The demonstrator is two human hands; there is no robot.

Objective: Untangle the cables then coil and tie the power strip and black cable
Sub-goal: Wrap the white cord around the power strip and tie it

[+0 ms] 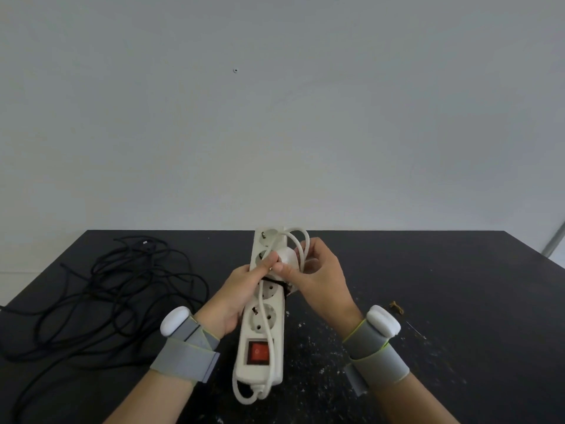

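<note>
This is looking like a bare lab or workroom: a white-flecked matte black flat tabletop (pixel 434 286) is standing against a plain pale grey painted wall (pixel 275 117).

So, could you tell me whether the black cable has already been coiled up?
No, the black cable lies sprawled in loose, tangled loops on the table.

Scene lit evenly by soft, diffuse light, wall (pixel 275 117) rendered flat pale grey and dimmed slightly toward the corners, shadows on the dark surface (pixel 443 286) kept faint, fine detail softened throughout, perspective stretched at the edges.
</note>
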